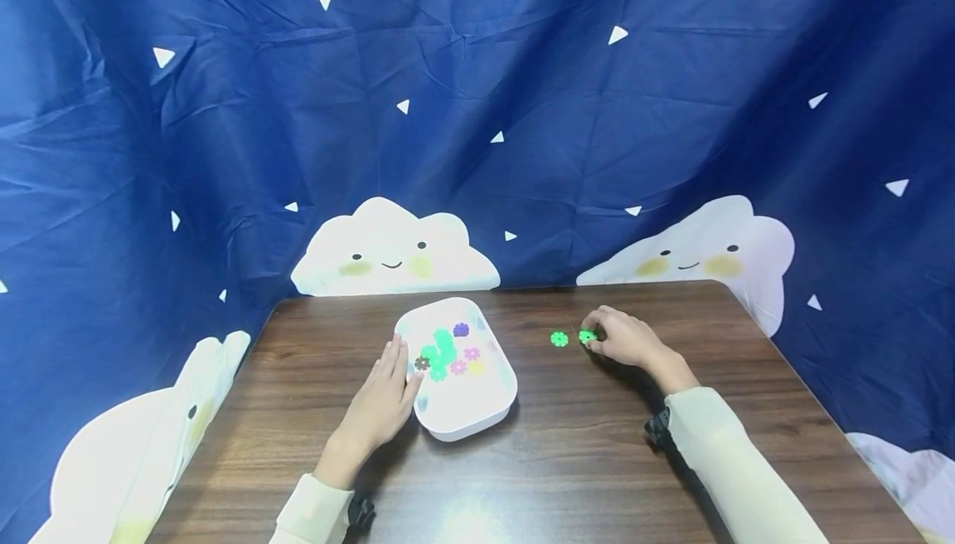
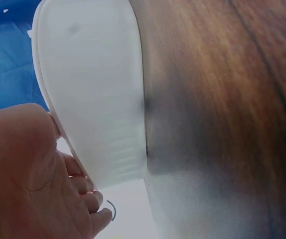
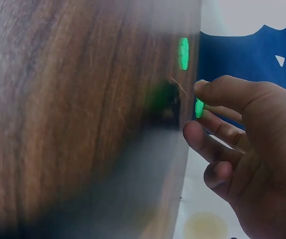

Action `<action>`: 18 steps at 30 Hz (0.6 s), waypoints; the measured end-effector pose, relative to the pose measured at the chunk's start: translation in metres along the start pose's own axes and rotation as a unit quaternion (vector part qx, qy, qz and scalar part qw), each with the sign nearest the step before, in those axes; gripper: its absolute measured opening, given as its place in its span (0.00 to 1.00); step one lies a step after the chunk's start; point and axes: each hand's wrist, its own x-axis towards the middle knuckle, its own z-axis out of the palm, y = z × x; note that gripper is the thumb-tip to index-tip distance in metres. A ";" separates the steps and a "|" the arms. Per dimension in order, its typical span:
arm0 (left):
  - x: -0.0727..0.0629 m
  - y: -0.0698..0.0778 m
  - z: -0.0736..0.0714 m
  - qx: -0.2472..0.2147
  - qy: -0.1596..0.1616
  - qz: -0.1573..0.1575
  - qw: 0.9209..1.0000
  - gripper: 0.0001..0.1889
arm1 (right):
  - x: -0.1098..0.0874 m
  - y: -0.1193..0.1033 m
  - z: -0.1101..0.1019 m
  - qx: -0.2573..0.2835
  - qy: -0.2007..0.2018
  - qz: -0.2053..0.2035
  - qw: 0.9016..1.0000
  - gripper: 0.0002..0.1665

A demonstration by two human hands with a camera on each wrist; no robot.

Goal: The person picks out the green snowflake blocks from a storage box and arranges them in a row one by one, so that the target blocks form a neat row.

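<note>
In the head view a white tray (image 1: 455, 426) holds several small flower-shaped plastic pieces in green, pink, purple, yellow and brown. My left hand (image 1: 380, 399) rests against the tray's left side, fingers extended along the rim; the left wrist view shows it beside the white wall (image 2: 93, 89). Off to the right, my right hand (image 1: 625, 338) pinches a green flower piece (image 3: 199, 108) between thumb and fingers, just over the tabletop. A second green flower piece (image 1: 559, 339) lies on the table a little left of those fingertips.
The brown wooden table (image 1: 582, 461) ends at a far edge just beyond the tray and the right hand. Behind it hangs a blue curtain (image 1: 522, 96) with white clouds and triangles.
</note>
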 end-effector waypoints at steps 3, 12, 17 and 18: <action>-0.001 0.000 0.001 0.001 0.005 0.001 1.000 0.37 | 0.002 0.001 0.005 0.003 -0.004 0.004 1.000 0.13; -0.001 0.001 -0.002 0.001 0.002 0.000 1.000 0.37 | 0.006 0.003 0.013 0.005 -0.013 0.009 1.000 0.14; -0.001 0.002 -0.002 -0.001 0.003 0.000 1.000 0.37 | 0.007 0.004 0.016 0.004 -0.007 0.008 1.000 0.16; -0.001 0.002 -0.002 -0.001 0.002 0.000 1.000 0.37 | 0.007 0.004 0.017 0.004 -0.007 0.008 1.000 0.17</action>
